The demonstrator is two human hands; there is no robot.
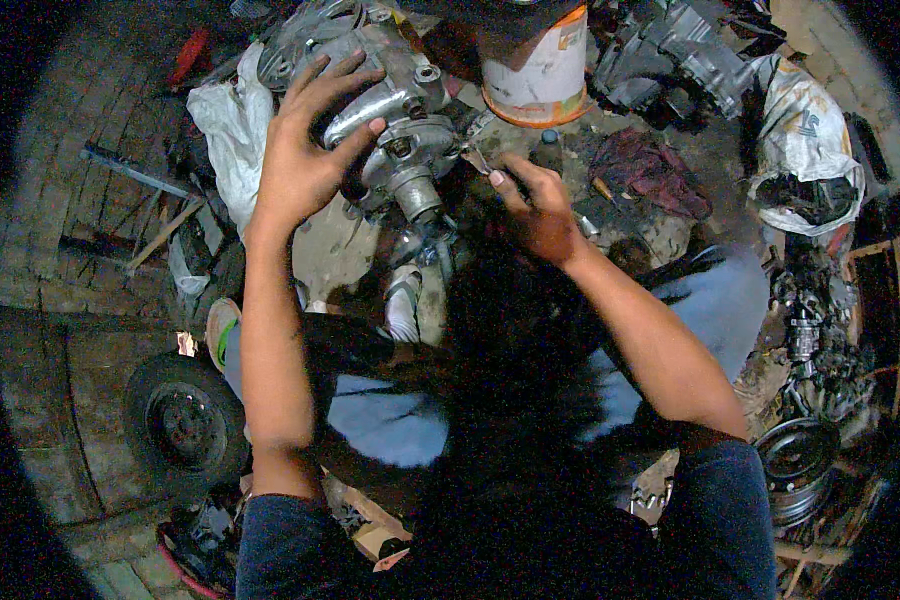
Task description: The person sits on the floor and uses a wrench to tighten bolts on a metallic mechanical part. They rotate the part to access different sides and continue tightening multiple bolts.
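Left hand (302, 150) rests on a metal housing (395, 78); right hand (544, 205) pinches 1 metal piece (480, 162).

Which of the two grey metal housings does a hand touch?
The left hand rests on the shiny, rounded metal housing left of the white, orange-edged bucket; the angular grey metal housing right of the bucket is untouched.

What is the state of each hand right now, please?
Left hand: open, fingers spread over the metal housing.
Right hand: closed, pinching a slim metal piece, its kind unclear.
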